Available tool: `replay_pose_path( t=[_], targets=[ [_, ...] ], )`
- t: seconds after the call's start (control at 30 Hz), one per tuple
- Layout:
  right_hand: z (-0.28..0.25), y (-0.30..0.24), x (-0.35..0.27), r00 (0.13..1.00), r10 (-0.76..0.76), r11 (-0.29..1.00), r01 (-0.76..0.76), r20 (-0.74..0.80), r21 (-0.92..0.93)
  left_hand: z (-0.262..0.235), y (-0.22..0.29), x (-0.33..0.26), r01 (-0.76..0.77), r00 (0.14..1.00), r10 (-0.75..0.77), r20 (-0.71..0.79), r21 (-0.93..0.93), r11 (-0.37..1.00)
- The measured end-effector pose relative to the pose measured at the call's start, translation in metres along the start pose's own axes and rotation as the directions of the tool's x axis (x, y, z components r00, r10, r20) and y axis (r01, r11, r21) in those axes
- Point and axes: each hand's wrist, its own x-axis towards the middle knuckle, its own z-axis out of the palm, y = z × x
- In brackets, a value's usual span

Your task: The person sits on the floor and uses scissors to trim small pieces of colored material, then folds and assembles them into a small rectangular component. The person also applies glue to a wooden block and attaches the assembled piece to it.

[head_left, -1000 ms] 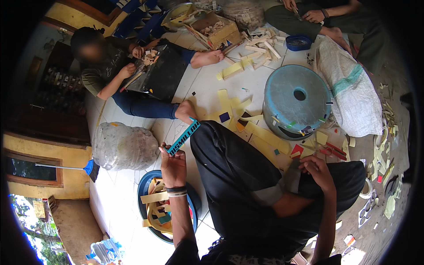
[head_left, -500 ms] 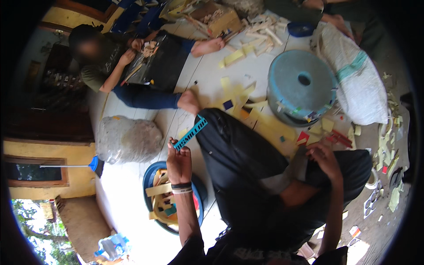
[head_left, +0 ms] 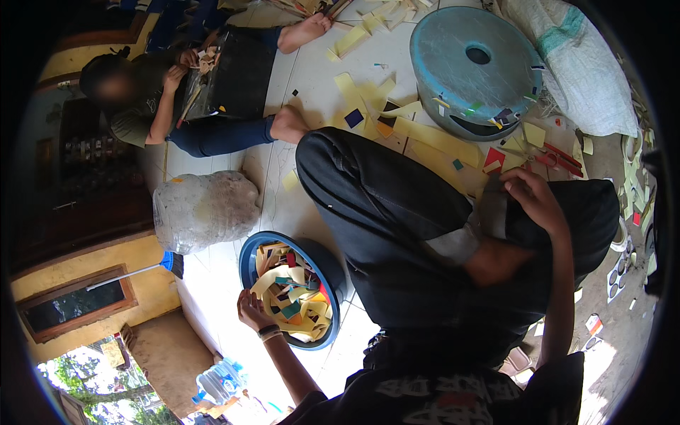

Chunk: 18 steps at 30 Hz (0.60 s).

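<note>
The fingers of the left hand (head_left: 251, 311) are loosely bent at the left rim of a blue bucket (head_left: 334, 263); how far they are parted is too small to make out, and no piece shows clearly in them, so whether they have hold of anything cannot be told. The step in hand looks like a reach at the bucket, and the next move seems to call for fingers kept clear of the rim and a light touch around thin, loose pieces. Just right of these fingers, inside the bucket, pale yellow strips (head_left: 266, 280) lie tangled with a teal strip (head_left: 285, 280). Well apart, the fingers of the right hand (head_left: 528, 190) curl near a grey trouser cuff (head_left: 453, 244); their opening and any grip cannot be told either. Beyond the right fingers lie a red-handled tool (head_left: 559, 161) and, to their left, yellow sheets (head_left: 439, 145), with a round grey-blue tub (head_left: 453, 57) farther off. Up and left of the left fingers sits a wrapped bundle (head_left: 205, 212).
</note>
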Motion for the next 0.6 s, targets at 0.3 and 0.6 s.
replay_pose_path(
  t=[0.3,0.6],
  targets=[
    [0.004,-0.006,0.002,1.0,0.008,0.999,-0.009,-0.023,-0.047,0.126,0.037,-0.077,-0.549,0.79,0.522,0.322,-0.01,0.836],
    [0.004,-0.013,0.0,0.998,0.056,0.998,-0.057,-0.023,-0.015,0.312,0.112,-0.168,-0.797,0.265,0.758,0.596,-0.307,0.52]
  ],
)
